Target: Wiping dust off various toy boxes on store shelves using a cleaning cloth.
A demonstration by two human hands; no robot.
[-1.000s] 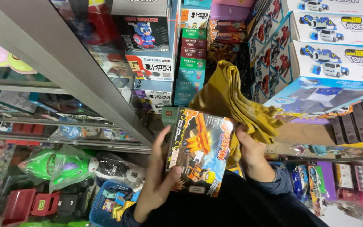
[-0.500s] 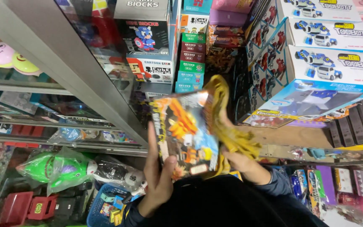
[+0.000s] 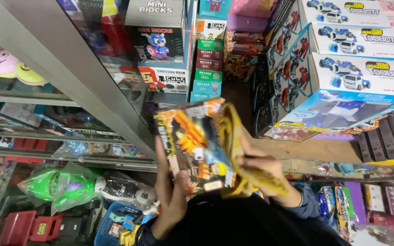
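Orange toy box [image 3: 194, 143] upright, tilted; yellow cloth [image 3: 238, 150] against right edge.

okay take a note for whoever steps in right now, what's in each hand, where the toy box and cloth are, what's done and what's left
Left hand: grips the orange toy box by its left edge, tilted in front of the shelves.
Right hand: fingers bunch the yellow cloth against the box's right edge.
Done: box is off the shelf and in hand, with the cloth on it.
Left: how far the wiping has got can't be told; the box is not back among the stacked toy boxes.
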